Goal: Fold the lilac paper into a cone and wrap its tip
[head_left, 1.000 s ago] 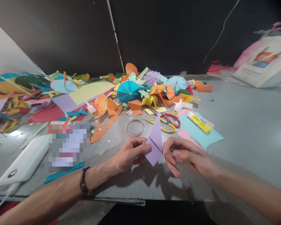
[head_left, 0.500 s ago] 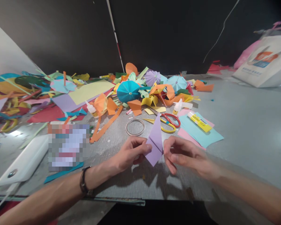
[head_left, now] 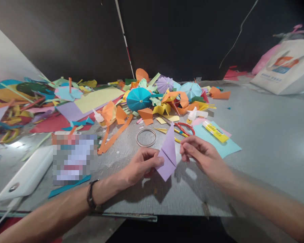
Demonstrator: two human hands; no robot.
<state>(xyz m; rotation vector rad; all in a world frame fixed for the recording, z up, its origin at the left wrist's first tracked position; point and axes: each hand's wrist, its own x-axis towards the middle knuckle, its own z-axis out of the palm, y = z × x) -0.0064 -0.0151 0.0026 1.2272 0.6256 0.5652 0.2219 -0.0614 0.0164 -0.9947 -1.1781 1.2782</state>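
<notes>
A folded sheet of lilac paper [head_left: 168, 158], creased into a pointed kite shape, is held just above the grey table [head_left: 258, 135], its long tip leaning away from the person. The left hand [head_left: 142, 167] is closed on the paper's left edge and now carries it alone; a dark cord bracelet [head_left: 90, 195] circles that wrist. The right hand [head_left: 202, 155] has just shifted away from the paper's right side, moving up and outward. It is half open, its fingers loosely curved and holding nothing, with a narrow gap between it and the fold. It now hangs over scissors with red and yellow handles [head_left: 183, 129], partly hidden beneath it. Just beyond lie a light-blue paper sheet [head_left: 218, 148] and a yellow glue stick [head_left: 215, 131]. A thin round ring [head_left: 146, 145] sits on the table ahead of the left hand, and further off rises a heap of coloured paper scraps [head_left: 147, 114].
</notes>
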